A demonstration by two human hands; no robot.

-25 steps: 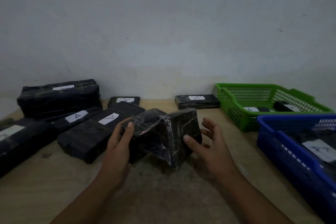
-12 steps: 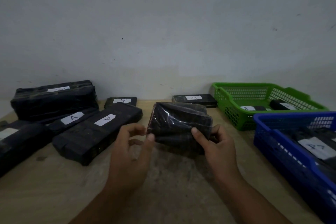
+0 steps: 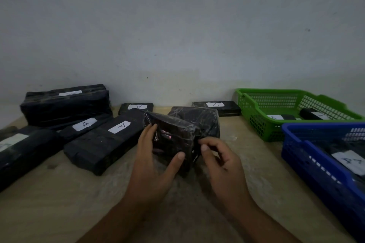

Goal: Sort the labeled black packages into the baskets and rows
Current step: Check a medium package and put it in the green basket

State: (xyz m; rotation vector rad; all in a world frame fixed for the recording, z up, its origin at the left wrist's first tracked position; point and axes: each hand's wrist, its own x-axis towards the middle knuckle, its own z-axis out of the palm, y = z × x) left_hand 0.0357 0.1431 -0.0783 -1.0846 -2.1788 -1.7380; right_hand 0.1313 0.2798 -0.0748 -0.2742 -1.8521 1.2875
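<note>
**A:** Head view first. Where is the piece being sorted?

**B:** Centre of the frame. The wrapped package [image 3: 177, 136] is tilted over the tabletop [image 3: 59, 193]. I cannot tell whether its lower edge rests on the tabletop.

**A:** And the hands?

**B:** The left hand [image 3: 150, 163] grips it, thumb on the near face and fingers over the far left edge. The right hand [image 3: 223, 162] is curled, with thumb and forefinger pinching the film at the near right corner.

**A:** Which letter does it carry?

**B:** No label shows on any face turned this way. The row of packages [image 3: 104, 142] at the left of the frame reads A. So does the paper in the blue basket [image 3: 296, 130] at the lower right. The green basket [image 3: 276, 92] sits behind that one, with small labelled pieces inside.

**A:** What could go wrong, then?

**B:** My guess is a wrong bin, if it goes down before the label is found. The film also looks glossy and loose. A pinch on the film alone may stretch or tear it. The package could then slide out of the left hand's grip and knock the row beside it.
</note>
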